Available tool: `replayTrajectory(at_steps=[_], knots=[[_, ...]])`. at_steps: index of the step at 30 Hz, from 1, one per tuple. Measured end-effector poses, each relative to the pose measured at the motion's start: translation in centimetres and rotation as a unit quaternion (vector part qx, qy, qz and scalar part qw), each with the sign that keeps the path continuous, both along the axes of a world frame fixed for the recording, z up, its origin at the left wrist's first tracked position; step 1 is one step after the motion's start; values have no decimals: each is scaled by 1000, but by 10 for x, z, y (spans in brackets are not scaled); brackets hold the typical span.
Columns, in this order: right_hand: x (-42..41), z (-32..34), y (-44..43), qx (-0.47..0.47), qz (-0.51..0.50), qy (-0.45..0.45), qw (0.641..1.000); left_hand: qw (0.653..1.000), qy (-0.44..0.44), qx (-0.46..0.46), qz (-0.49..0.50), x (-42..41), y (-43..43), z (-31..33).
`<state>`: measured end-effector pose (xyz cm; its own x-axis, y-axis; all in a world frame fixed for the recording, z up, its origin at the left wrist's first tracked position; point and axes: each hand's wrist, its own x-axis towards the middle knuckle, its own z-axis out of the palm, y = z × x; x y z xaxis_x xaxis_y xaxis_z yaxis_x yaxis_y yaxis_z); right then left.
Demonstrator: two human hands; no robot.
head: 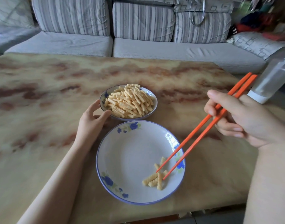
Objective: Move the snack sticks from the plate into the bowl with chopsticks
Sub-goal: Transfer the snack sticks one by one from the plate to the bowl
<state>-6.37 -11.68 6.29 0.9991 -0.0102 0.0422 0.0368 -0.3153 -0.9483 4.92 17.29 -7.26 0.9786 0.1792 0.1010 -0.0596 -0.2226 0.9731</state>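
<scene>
Fingers (217, 98) of the right hand (245, 120) are wrapped round the two orange chopsticks (201, 136), tips slightly apart over the snack sticks (154, 179) left on the plate (130, 156), nothing pinched yet. Left hand (91, 120) grips the bowl (106, 95), already heaped. Mostly done I'd say: roughly six sticks to go, one plate, one bowl.

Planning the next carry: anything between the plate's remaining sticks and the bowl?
Nothing visible: only bare plate lies between the sticks and the bowl beyond its far rim. The left hand grips the bowl's left side.
</scene>
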Motion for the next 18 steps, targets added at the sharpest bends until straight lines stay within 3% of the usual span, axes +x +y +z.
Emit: replayTrajectory(at_steps=[5, 18], knots=[[8, -7, 12, 26, 4, 18, 999, 1000, 1, -1, -3, 1, 1, -2], [33, -25, 25, 153, -71, -49, 984, 1000, 0, -3, 1, 0, -1, 0]])
